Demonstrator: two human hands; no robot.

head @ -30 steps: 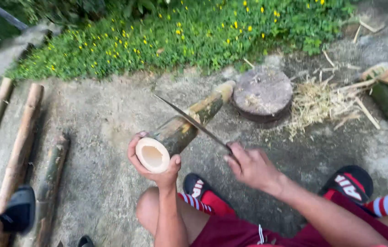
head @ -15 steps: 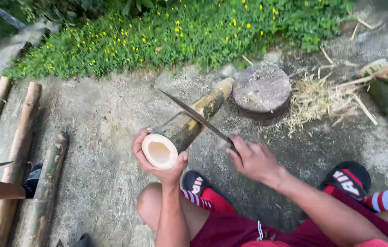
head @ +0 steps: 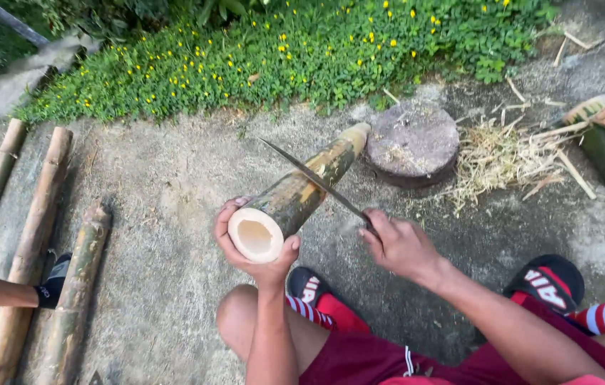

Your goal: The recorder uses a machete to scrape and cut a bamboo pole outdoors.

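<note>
**Blade laid across a propped bamboo section**

Centre of the frame: a thick bamboo section [head: 302, 191], long axis running from the cut, hollow end at lower centre up and to the right, far tip resting against a round wooden block [head: 416, 141] on the concrete ground [head: 160, 235]. Near end cupped from below by the left hand [head: 256, 249], fingers [head: 225, 214] wrapped round the pale rim and clamped on it, thumb hooked over the right side of the rim. Just right of that, the right hand [head: 398, 246], curled tight on the handle of a long knife [head: 313, 178]; handle itself hidden in the fist. Blade slanting from the fist up and to the left, crossing over the top of the bamboo about midway along; touching the green skin or just above it, hard to tell from this angle. Left hand nearer the cut end, right hand nearer the middle of the stem.

Left edge of the frame: three bamboo poles [head: 38, 235] lying roughly parallel, and another person's foot in a dark shoe [head: 53, 281] beside them. Right of the block, a scatter of pale shavings [head: 509, 153]. Upper frame, green plants with yellow flowers [head: 281, 50]. Bottom, bent knees in red shorts [head: 416, 356] and red sandals.
</note>
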